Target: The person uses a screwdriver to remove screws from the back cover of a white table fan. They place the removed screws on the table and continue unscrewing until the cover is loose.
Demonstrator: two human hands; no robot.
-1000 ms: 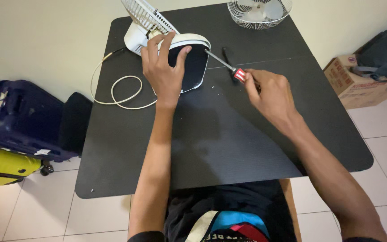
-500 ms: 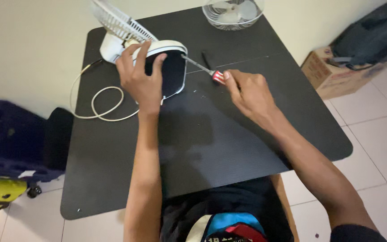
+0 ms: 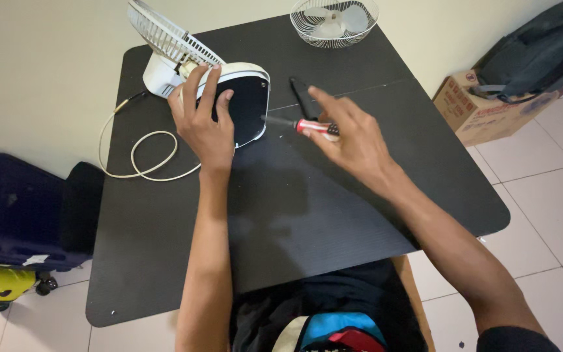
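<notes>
A small white fan lies tipped over at the back left of a black table [image 3: 333, 215], its black-faced base [image 3: 249, 104] turned toward me. My left hand [image 3: 202, 120] rests flat on that base, fingers spread. My right hand [image 3: 353, 140] holds a screwdriver with a red and black handle [image 3: 313, 126]; its shaft points left and the tip meets the base's right edge. The fan's white rear grille [image 3: 167, 36] sticks up behind the base.
A detached white wire grille with the fan blade inside [image 3: 335, 21] sits at the table's far edge. A small black part [image 3: 302, 96] lies behind the screwdriver. A white cord [image 3: 141, 153] loops at the left. A dark suitcase [image 3: 14, 208] stands left, a cardboard box [image 3: 483, 107] and bag right.
The view has shifted, so the table sits differently in frame. My right hand has loosened around the screwdriver handle, with the index finger now stretched out. My left hand stays on the base.
</notes>
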